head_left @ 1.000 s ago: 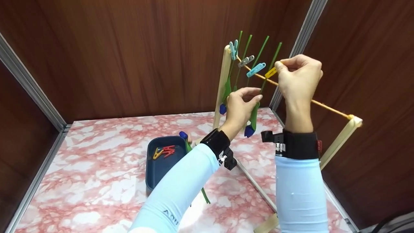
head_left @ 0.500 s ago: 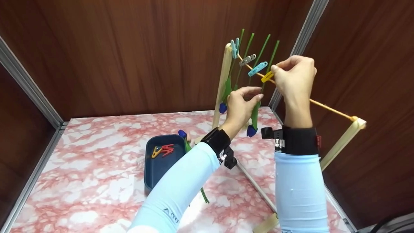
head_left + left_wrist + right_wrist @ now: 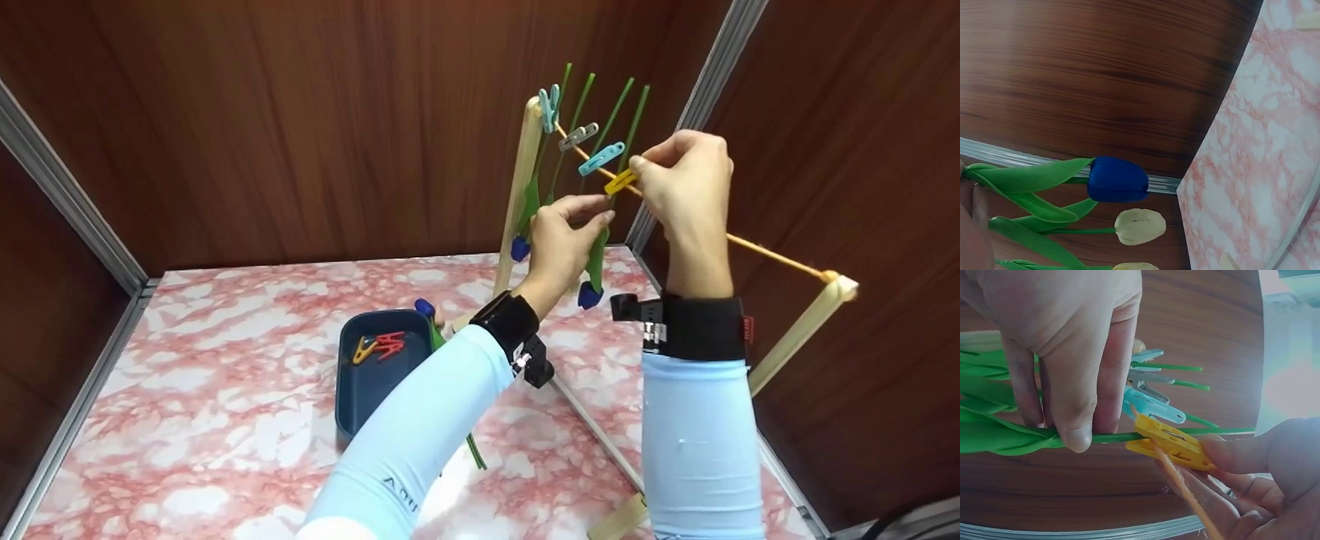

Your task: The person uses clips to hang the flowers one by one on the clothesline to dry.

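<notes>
My left hand (image 3: 559, 240) pinches the green stem of a blue tulip (image 3: 1117, 180) that hangs head down, its stem end pointing up past the orange string (image 3: 772, 255). In my right hand (image 3: 694, 180), a yellow clothespin (image 3: 1171, 444) is pinched between thumb and fingers. Its jaws sit around the stem and string, just beyond my left fingertips. Further along the string are a light blue clothespin (image 3: 602, 159), a grey one (image 3: 579, 136) and a pale blue one (image 3: 550, 109), with tulip stems at them. A white tulip (image 3: 1140, 226) hangs beside the blue one.
A dark blue tray (image 3: 349, 405) on the marbled table (image 3: 210, 435) holds a yellow clothespin (image 3: 364, 351) and red ones (image 3: 390, 345). Another blue tulip (image 3: 425, 308) lies beside it, partly behind my left arm. Wooden posts (image 3: 799, 337) carry the string.
My right hand has shifted slightly left and down with the yellow clothespin, bringing it closer to my left fingertips. My left hand keeps its pinch on the tulip stem.
</notes>
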Action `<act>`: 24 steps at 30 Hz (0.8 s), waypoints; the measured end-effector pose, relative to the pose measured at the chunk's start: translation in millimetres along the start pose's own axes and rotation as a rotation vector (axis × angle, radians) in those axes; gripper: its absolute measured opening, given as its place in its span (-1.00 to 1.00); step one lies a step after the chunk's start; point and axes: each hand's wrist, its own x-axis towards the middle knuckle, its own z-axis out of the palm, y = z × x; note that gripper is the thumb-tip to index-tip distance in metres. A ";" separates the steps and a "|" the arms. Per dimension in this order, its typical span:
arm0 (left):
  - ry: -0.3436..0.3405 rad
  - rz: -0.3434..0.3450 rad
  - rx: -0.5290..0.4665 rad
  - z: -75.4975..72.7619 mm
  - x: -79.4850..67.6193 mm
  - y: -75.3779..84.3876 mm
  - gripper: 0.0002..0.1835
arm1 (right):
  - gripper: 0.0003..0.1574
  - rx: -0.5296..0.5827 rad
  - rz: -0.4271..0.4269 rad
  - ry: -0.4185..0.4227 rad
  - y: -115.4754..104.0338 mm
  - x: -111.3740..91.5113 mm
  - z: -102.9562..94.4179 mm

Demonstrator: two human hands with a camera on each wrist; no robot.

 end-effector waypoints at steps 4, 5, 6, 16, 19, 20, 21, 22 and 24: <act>0.004 0.016 -0.010 -0.3 0.8 0.3 -0.78 | -0.76 -0.002 -0.002 -0.004 0.8 -0.1 0.2; 0.004 0.019 -0.005 -0.5 1.0 0.3 -0.78 | -0.76 -0.006 -0.004 -0.004 1.0 0.0 0.3; 0.003 0.022 0.001 -0.6 1.0 0.3 -0.78 | -0.75 -0.006 -0.001 -0.008 1.2 0.0 0.1; -0.016 -0.002 0.033 0.6 0.9 0.1 -0.77 | -0.51 -0.059 0.022 -0.136 -3.1 -0.4 -4.2; -0.013 -0.003 0.016 0.1 0.3 -1.0 -0.76 | -0.50 -0.096 0.005 -0.139 -3.9 -0.8 -4.8; -0.014 -0.003 0.009 -0.8 -0.1 -1.4 -0.76 | -0.51 -0.104 -0.002 -0.139 -4.0 -1.0 -4.9; -0.019 -0.007 -0.004 -2.3 -0.6 -1.8 -0.75 | -0.51 -0.111 -0.008 -0.139 -3.9 -1.0 -4.9; -0.025 -0.009 -0.011 -4.4 -1.1 -2.4 -0.74 | -0.50 -0.112 -0.008 -0.145 -4.0 -1.1 -4.9; -0.033 -0.008 -0.022 -10.1 -2.4 -3.5 -0.73 | -0.47 -0.114 -0.009 -0.155 -4.3 -1.2 -4.7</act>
